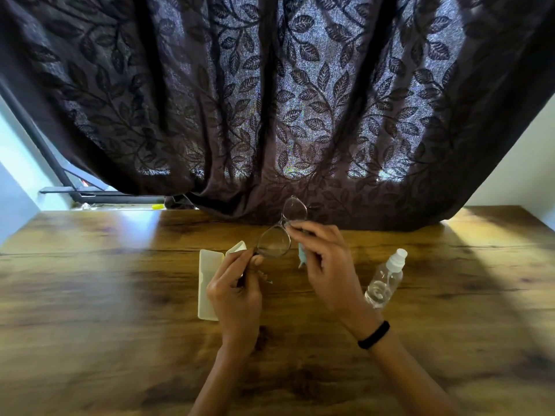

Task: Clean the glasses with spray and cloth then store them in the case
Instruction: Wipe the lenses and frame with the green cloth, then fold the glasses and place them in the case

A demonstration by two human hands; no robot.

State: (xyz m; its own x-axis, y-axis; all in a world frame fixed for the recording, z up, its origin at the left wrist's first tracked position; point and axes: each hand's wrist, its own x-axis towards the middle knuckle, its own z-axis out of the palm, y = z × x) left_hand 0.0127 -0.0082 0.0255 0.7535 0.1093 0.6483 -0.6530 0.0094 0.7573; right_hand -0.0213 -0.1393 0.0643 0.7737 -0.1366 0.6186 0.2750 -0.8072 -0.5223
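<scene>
The glasses, thin-framed with clear lenses, are held up above the wooden table, tilted so one lens points up to the right. My left hand grips the lower lens rim and folded temple. My right hand pinches a pale blue cloth against the frame near the bridge; most of the cloth is hidden behind the fingers. A cream glasses case lies open on the table under my left hand. The clear spray bottle with a white cap lies on its side to the right of my right wrist.
A dark leaf-patterned curtain hangs over the table's far edge right behind the glasses. A window sill with a black metal bar shows at the far left. A white wall stands at the right.
</scene>
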